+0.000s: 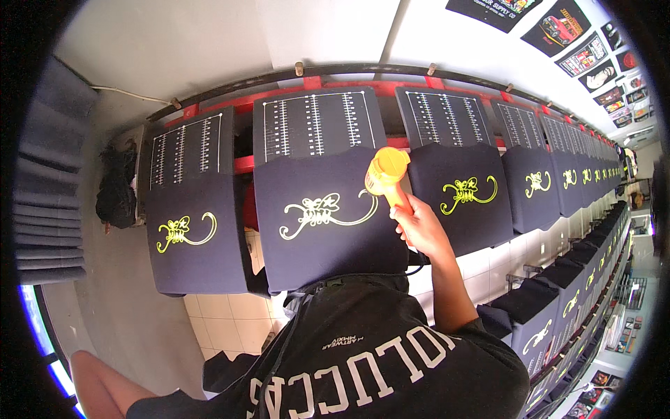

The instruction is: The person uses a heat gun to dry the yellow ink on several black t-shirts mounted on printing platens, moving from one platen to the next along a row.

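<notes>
My right hand [421, 227] is closed round the handle of an orange and yellow hair dryer [388, 172]. Its round yellow head is over the gap between two printing boards, beside the right end of the print on the nearer shirt. That dark T-shirt [328, 258] lies stretched on a board in front of me. On it is a curling line print [319, 211], looking paler than the yellow-green print [466, 195] on the shirt to the right. My left arm [105, 384] shows at the lower left, but the hand is out of view.
Another shirt [195, 269] lies on the leftmost board. A red and black rail [307, 78] runs behind the boards, and more shirts continue right. A second row of shirts [544, 307] stands at the lower right. Grey curtain [52, 174] hangs left; tiled floor [230, 321] shows below.
</notes>
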The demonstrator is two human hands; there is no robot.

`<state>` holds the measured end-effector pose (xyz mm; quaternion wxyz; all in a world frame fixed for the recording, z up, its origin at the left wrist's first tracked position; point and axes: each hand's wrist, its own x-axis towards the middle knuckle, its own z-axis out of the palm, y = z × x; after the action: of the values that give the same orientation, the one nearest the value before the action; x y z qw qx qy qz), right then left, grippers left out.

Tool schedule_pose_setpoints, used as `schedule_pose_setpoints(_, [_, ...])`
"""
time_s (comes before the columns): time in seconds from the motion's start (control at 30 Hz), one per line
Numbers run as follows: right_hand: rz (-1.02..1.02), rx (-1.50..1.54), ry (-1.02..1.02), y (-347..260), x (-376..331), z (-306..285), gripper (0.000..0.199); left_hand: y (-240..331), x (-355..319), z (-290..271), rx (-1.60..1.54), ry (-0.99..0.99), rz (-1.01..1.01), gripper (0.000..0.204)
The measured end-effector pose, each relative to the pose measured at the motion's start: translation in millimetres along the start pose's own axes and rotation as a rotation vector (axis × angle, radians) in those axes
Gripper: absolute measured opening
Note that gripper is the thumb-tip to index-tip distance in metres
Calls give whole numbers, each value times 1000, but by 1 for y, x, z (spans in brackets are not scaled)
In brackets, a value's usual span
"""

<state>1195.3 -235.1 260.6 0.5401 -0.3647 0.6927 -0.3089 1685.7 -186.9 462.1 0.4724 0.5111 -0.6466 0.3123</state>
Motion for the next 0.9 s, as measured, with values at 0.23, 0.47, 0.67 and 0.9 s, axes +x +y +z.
schedule_pose_setpoints(0.23, [2, 38, -41, 15, 4, -10, 24, -5, -26, -17, -5, -56, -41, 36])
schedule_pose_setpoints(0.47, [1, 67, -57, 20, -4, -15, 24, -13, -42, -27, 12, -73, -69, 36])
schedule_pose_setpoints(0.67, [7, 28, -79, 22, -13, -15, 24, -17, -57, -42, 61, -66, -89, 36])
schedule_pose_setpoints(0.9, [27, -69, -68, 23, -37, 1, 28, -38, -77, -100, 246, -34, -177, 37])
